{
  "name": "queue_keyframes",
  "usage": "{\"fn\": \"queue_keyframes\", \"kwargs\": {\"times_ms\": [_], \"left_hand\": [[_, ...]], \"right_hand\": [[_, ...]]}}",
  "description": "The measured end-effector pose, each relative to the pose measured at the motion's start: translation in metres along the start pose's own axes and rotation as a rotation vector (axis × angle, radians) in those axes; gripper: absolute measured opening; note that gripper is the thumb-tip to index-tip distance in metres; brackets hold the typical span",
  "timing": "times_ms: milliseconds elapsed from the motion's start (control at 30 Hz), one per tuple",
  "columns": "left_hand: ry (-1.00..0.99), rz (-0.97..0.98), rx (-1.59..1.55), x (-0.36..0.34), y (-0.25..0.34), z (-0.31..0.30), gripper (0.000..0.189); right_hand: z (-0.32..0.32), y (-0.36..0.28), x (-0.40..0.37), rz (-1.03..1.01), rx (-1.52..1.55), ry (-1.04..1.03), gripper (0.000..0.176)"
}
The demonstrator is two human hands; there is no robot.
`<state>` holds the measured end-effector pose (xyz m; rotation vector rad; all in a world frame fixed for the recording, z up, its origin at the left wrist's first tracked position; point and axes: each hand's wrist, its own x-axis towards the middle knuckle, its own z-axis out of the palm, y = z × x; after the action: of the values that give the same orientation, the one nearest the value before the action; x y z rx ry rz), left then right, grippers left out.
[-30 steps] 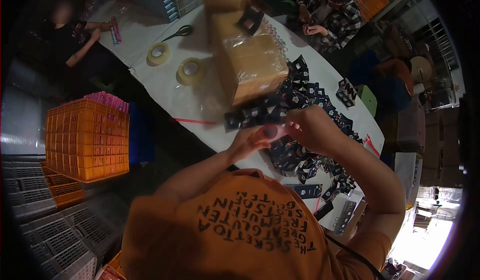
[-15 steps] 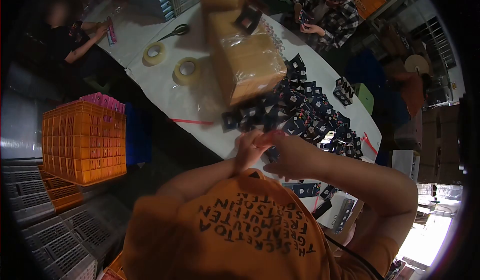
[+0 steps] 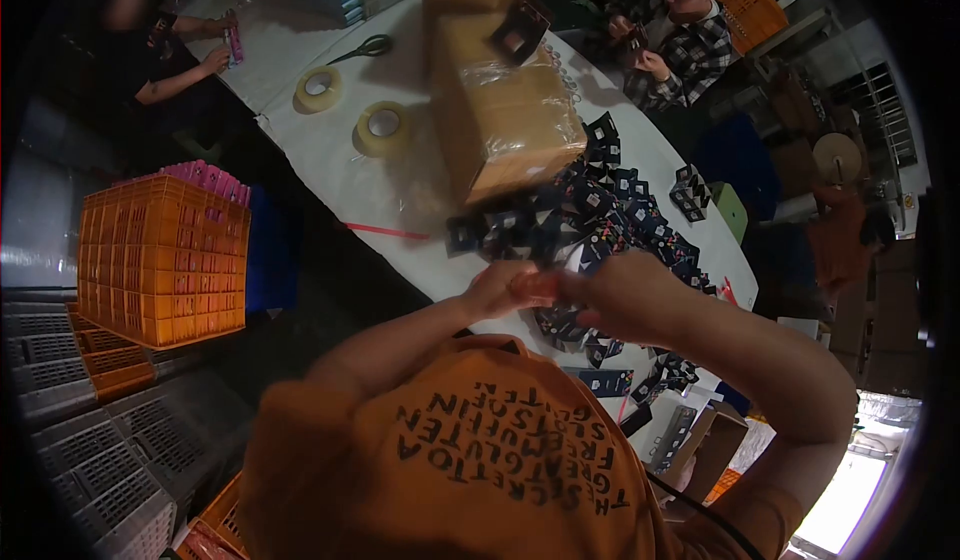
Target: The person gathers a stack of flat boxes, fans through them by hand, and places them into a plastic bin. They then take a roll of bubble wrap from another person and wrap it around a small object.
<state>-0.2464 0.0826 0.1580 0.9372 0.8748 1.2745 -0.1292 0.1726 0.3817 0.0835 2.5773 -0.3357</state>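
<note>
My left hand [image 3: 495, 290] is at the near edge of the white table [image 3: 340, 180], its fingers curled together around something too small to make out. Just right of it is my right hand [image 3: 618, 295], blurred, its fingertips hidden. Beyond both hands spreads a heap of small dark printed card pieces [image 3: 640, 220]. A whitish piece [image 3: 574, 258] shows between the hands and the heap. Near my right forearm lie a flat dark box [image 3: 603, 382] and more dark pieces [image 3: 668, 372].
Brown cartons [image 3: 510, 110], clear tape rolls [image 3: 383, 128] and scissors [image 3: 368, 48] stand or lie on the table. An orange crate [image 3: 165, 260] is at left. Two people [image 3: 675, 35] [image 3: 150, 60] handle items across the table. A red strip [image 3: 385, 231] lies near the edge.
My right hand has shifted right and slightly up, and the two hands look less overlapped. The whole view has shifted a little. The person in the checked shirt has raised their head and hands.
</note>
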Motion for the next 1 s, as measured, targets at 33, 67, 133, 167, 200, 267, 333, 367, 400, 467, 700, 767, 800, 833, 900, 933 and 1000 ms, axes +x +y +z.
{"fn": "queue_keyframes", "kwargs": {"times_ms": [33,67,133,167,200,267,333,367,400,467,700,767,800,833,900,933,1000], "left_hand": [[0.069,0.019,-0.131,0.000,-0.001,0.002,0.020],[0.071,0.021,-0.134,-0.001,-0.002,0.004,0.020],[0.205,0.156,0.355,-0.004,-0.003,0.011,0.017],[0.201,0.155,0.354,-0.004,-0.009,0.010,0.017],[0.236,0.189,0.397,-0.002,-0.019,0.008,0.019],[0.273,0.223,0.442,-0.002,-0.017,0.005,0.020],[0.032,0.073,0.527,-0.006,-0.002,-0.001,0.024],[-0.026,0.135,0.598,-0.004,-0.004,-0.002,0.026],[-0.025,0.134,0.599,-0.002,-0.006,-0.003,0.026],[-0.156,0.033,0.325,0.002,-0.006,-0.002,0.027],[0.254,0.303,0.456,-0.002,-0.012,0.012,0.021],[0.356,0.335,0.503,-0.002,-0.014,0.022,0.021],[0.460,0.366,0.553,-0.003,-0.015,0.023,0.020],[0.460,0.365,0.554,-0.003,-0.016,0.021,0.020],[0.330,0.448,0.545,-0.004,-0.017,0.011,0.021],[0.336,0.446,0.545,-0.006,-0.011,0.009,0.021],[0.014,0.005,0.467,-0.007,0.008,0.009,0.022]], "right_hand": [[0.005,-0.003,-0.002,0.185,0.311,0.041,0.044],[-0.022,-0.023,0.002,0.492,0.888,-0.239,0.053],[-0.004,-0.030,0.011,0.526,1.031,-0.182,0.044],[0.003,-0.032,0.014,0.558,1.180,-0.121,0.038],[0.007,-0.031,0.018,0.508,0.991,-0.099,0.027],[0.014,-0.014,0.017,0.302,0.510,-0.078,0.022],[0.004,-0.001,0.011,0.043,0.143,-0.015,0.014],[0.000,0.005,0.010,0.039,0.143,-0.016,0.014],[-0.003,0.012,0.009,-0.184,-0.091,0.072,0.013],[-0.017,0.006,0.006,-0.406,-0.328,0.160,0.013],[-0.029,-0.041,-0.004,0.533,0.965,-0.272,0.050],[0.001,-0.046,0.008,0.619,1.390,-0.118,0.052],[0.003,-0.043,0.013,0.591,1.299,-0.123,0.043],[0.015,-0.031,0.013,0.589,1.300,-0.123,0.043],[0.051,0.002,0.017,0.005,0.199,0.192,0.029],[0.026,0.001,0.015,0.066,0.108,-0.053,0.014],[0.005,0.014,0.011,-0.231,-0.062,0.121,0.011]]}}
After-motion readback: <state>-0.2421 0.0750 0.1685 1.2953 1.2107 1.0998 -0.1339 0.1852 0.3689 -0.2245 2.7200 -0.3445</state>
